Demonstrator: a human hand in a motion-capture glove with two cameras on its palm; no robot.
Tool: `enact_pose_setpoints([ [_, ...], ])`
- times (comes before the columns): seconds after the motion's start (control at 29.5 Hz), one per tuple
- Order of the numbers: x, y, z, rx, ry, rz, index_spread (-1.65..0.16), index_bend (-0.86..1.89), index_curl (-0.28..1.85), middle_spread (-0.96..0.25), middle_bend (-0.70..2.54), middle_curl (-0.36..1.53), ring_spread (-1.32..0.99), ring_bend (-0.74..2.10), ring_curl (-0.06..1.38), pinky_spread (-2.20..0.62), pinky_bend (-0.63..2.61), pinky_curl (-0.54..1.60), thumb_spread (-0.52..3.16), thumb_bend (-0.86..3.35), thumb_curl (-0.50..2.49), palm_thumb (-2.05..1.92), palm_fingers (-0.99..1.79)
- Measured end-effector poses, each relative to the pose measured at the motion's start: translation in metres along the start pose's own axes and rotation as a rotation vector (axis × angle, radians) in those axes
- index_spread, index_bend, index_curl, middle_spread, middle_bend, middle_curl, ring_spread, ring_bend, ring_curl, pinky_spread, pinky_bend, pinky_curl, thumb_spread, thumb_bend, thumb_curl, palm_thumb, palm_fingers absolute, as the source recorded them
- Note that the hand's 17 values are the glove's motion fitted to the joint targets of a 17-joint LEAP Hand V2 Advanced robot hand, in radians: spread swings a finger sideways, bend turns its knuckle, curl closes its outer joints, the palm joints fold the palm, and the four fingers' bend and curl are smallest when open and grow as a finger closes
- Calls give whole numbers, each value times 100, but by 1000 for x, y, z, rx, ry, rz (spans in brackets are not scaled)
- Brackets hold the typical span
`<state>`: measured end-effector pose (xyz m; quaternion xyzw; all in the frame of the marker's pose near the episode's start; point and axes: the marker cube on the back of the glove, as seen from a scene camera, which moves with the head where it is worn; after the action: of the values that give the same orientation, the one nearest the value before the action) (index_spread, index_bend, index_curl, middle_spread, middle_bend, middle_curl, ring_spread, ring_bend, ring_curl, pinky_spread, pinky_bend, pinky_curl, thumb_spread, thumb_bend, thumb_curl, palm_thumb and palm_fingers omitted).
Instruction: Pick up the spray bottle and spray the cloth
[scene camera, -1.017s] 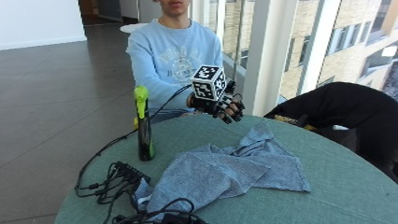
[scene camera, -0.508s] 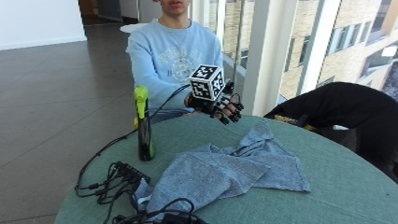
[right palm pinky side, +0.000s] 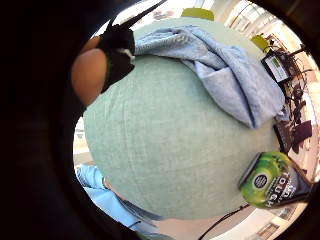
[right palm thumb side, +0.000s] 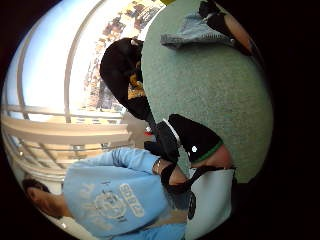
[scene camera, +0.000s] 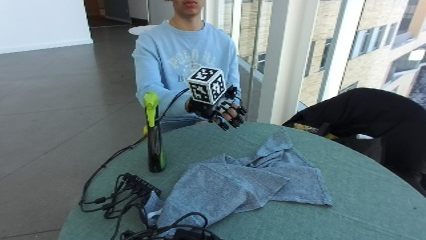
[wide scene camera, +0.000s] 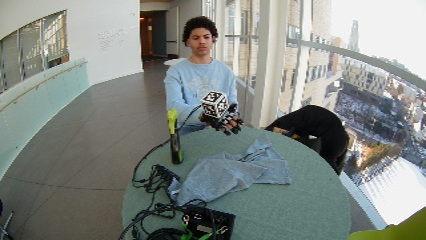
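We see the gloved right hand (scene camera: 223, 111) raised, fingers relaxed, holding nothing — the spray bottle (scene camera: 154, 135) stands upright to its right, apart; cloth (scene camera: 246, 180) lies beyond.

Lt-blue sweatshirt (scene camera: 174, 55), blk fingerless glove (scene camera: 223, 111)

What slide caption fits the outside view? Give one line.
Gloved right hand raised above the round green table, empty, with the spray bottle upright beside the crumpled blue cloth.
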<state>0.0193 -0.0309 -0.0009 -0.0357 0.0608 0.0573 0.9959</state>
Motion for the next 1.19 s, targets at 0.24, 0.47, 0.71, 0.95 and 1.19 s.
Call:
enact_pose_setpoints([
  [0.24, 8, 52, -15, 49, -26, 34, -36, 11, 24, -9, 30, 38, -2, 25, 31, 19, 31, 34, 109, -1, 26, 60, 63],
  [0.47, 28, 110, -29, 164, -276, 72, -36, 12, 24, -9, 29, 39, -1, 24, 31, 19, 31, 34, 108, -3, 26, 57, 62],
  [0.71, 49, 135, -48, 328, -633, 84, -36, 12, 24, -9, 28, 39, 0, 27, 32, 20, 31, 34, 106, -2, 27, 56, 64],
  [0.95, 82, 189, -64, 502, -744, 139, -36, 12, 24, -8, 28, 40, 0, 27, 33, 20, 31, 35, 105, -2, 27, 55, 64],
  [1.19, 115, 209, -72, 519, -789, 159, -36, 12, 24, -8, 28, 40, 0, 27, 33, 20, 31, 35, 103, -2, 27, 55, 64],
])
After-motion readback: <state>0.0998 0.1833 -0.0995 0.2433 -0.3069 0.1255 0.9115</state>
